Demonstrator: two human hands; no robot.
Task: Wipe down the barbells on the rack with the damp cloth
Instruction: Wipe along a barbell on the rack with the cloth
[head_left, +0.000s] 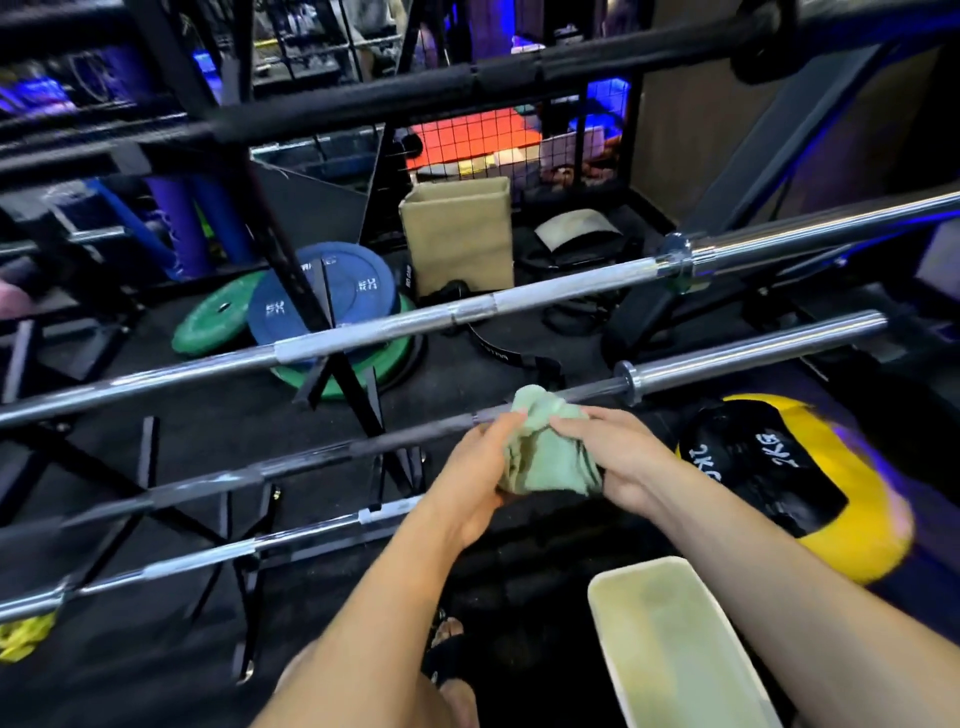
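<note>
A bunched pale green cloth (548, 449) sits between my two hands in the middle of the head view. My left hand (475, 480) grips its left side and my right hand (618, 462) grips its right side. The cloth hangs just in front of a dark barbell (311, 457) that runs across the rack. Behind it lies a chrome barbell (415, 322), higher up and farther back. A third barbell (208, 561) lies lower at the left. The black rack frame (291, 270) holds them.
A white tub (675, 644) with cloudy water stands on the floor at lower right. A yellow and black medicine ball (810, 483) lies to the right. Blue and green weight plates (332, 306) lean behind the rack beside a tan box (457, 234). My sandalled foot (449, 654) shows below.
</note>
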